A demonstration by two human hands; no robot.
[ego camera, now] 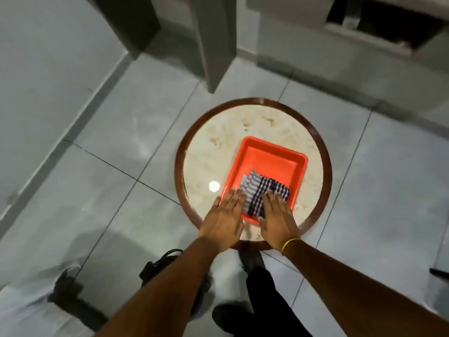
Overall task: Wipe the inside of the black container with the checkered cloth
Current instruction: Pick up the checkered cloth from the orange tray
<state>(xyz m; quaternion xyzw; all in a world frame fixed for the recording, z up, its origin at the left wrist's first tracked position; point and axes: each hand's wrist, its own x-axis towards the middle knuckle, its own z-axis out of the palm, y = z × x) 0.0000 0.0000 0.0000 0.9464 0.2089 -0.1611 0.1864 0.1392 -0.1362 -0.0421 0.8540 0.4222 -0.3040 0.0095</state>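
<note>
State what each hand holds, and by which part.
Nothing is gripped. The left hand and right hand lie flat, fingers extended, on the near edge of the folded checkered cloth in the orange rectangular plastic tray.

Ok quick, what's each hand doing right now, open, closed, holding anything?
Left hand: open, flat, fingers at the red tray's near rim, holding nothing.
Right hand: open, palm down on the checkered cloth, not gripping it.

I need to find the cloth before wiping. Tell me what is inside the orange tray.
A folded checkered cloth lies in the near part of the orange tray. The right hand rests flat on it, hiding what is beneath. The left hand covers the near left rim.
</note>
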